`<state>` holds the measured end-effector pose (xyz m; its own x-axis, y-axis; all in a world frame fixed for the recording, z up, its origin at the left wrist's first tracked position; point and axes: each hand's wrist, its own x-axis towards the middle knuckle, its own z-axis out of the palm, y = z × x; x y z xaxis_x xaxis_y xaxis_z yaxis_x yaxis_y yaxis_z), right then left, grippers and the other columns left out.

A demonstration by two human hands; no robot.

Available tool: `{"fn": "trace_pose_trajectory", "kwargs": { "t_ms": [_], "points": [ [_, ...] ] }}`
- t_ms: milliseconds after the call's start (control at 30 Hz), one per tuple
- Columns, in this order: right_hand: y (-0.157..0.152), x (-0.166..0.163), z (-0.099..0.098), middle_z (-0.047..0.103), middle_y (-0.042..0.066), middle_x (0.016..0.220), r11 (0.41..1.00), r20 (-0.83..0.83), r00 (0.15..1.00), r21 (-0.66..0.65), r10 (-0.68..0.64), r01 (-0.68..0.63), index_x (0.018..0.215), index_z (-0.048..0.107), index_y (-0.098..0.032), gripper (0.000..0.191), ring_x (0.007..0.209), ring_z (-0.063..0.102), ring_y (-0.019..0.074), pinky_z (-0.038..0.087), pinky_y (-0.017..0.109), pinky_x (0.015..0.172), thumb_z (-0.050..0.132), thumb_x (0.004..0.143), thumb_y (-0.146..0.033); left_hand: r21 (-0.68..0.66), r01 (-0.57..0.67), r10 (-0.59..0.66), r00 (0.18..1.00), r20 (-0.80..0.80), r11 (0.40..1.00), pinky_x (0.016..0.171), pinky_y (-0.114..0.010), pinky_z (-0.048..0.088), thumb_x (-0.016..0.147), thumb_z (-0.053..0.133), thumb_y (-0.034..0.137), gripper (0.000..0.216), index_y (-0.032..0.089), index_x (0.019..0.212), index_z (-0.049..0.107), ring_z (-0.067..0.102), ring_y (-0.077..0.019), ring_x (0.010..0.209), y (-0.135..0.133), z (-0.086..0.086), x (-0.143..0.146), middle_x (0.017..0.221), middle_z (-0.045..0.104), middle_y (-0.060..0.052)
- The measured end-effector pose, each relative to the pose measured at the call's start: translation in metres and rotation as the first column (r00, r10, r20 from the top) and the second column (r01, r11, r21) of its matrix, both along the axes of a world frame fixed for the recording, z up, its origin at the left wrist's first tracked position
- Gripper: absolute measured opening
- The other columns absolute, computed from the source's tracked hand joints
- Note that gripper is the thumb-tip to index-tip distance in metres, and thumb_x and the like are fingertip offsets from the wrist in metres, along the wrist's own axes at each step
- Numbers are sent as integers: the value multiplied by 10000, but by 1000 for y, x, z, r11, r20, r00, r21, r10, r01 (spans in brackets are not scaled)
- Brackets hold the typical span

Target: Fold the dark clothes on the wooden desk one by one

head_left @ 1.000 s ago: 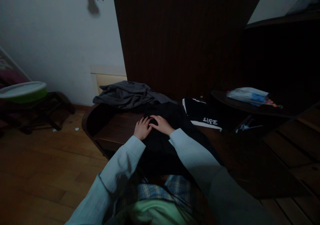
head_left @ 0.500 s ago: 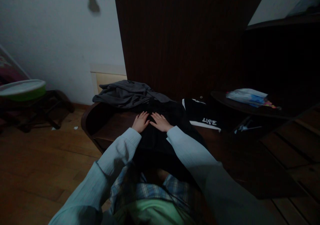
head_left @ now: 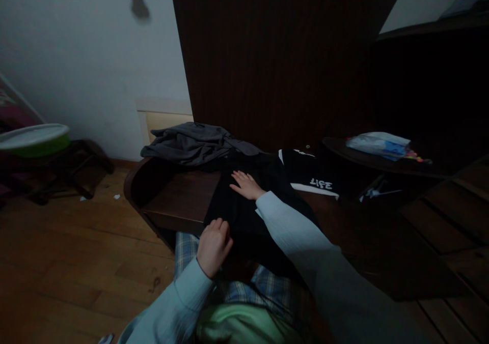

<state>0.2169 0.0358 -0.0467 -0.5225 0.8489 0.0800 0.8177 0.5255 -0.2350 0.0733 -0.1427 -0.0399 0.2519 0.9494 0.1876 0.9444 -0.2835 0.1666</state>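
Note:
A black garment (head_left: 239, 219) lies spread over the dark wooden desk (head_left: 181, 194) and hangs over its front edge toward my lap; its exact kind is hard to make out in the dim light. My right hand (head_left: 246, 185) rests flat on its upper part, fingers spread. Nearer to me, at the garment's front left edge, my left hand (head_left: 215, 246) is closed with the cloth in its curled fingers. Behind lies a crumpled grey garment (head_left: 191, 143). To the right is a folded black piece of clothing with white trim and lettering (head_left: 311, 173).
On a shelf at the right lies a plastic packet (head_left: 378, 145), with a small pale object (head_left: 378, 194) below it. A green basin with a whitish top (head_left: 46, 140) stands on a dark stool (head_left: 72, 168) at the left. A dark panel (head_left: 278, 64) rises behind the desk.
My left hand has drawn back toward me from beside the right hand, and its flat fingers have closed on the black garment's near edge. The right hand stays about where it was.

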Motion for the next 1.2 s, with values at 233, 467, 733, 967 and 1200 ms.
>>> {"fn": "trace_pose_trajectory", "kwargs": {
  "t_ms": [233, 467, 733, 967, 1200],
  "points": [
    [2, 0, -3, 241, 83, 1412, 1000, -4, 1000, 18, -3, 3, 1324, 300, -143, 601, 1299, 168, 211, 148, 424, 1037, 224, 854, -509, 5, -96, 94, 978, 184, 995, 623, -248, 425, 797, 414, 227, 145, 185, 935, 427, 594, -157, 731, -12, -18, 8, 797, 600, -24],
    [1, 0, -2, 242, 79, 1412, 1000, -14, 1000, 0, -6, 6, 1326, 296, -159, 601, 1304, 150, 202, 138, 414, 1040, 221, 852, -521, -52, -135, 143, 968, 208, 989, 601, -237, 425, 764, 414, 129, 212, 204, 958, 458, 601, -144, 671, -18, -13, 8, 752, 616, 3],
    [-1, 1, 1, 244, 74, 1412, 1000, -16, 1000, -4, 0, 0, 1324, 303, -156, 595, 1302, 157, 208, 138, 411, 1042, 242, 852, -513, -173, -27, 7, 993, -115, 985, 578, -255, 427, 764, 364, 58, 244, 209, 902, 497, 606, -161, 693, -30, 17, 17, 853, 575, -31],
    [1, 1, -1, 245, 71, 1412, 1000, -42, 999, -9, 4, -5, 1326, 300, -169, 599, 1304, 154, 209, 137, 422, 1041, 236, 849, -525, -446, 252, -296, 955, -31, 859, 595, -263, 458, 746, 509, 215, 165, 228, 911, 516, 627, -195, 763, -36, -4, 6, 893, 632, -29],
    [1, 0, -1, 248, 77, 1410, 1000, -40, 999, -7, 0, 0, 1321, 311, -168, 618, 1303, 158, 209, 131, 420, 1044, 238, 840, -549, 40, 90, -97, 972, 213, 995, 868, -315, 412, 833, 398, 296, 275, 187, 1065, 497, 528, -178, 1018, 5, 2, -29, 1095, 575, -81]
  ]
}}
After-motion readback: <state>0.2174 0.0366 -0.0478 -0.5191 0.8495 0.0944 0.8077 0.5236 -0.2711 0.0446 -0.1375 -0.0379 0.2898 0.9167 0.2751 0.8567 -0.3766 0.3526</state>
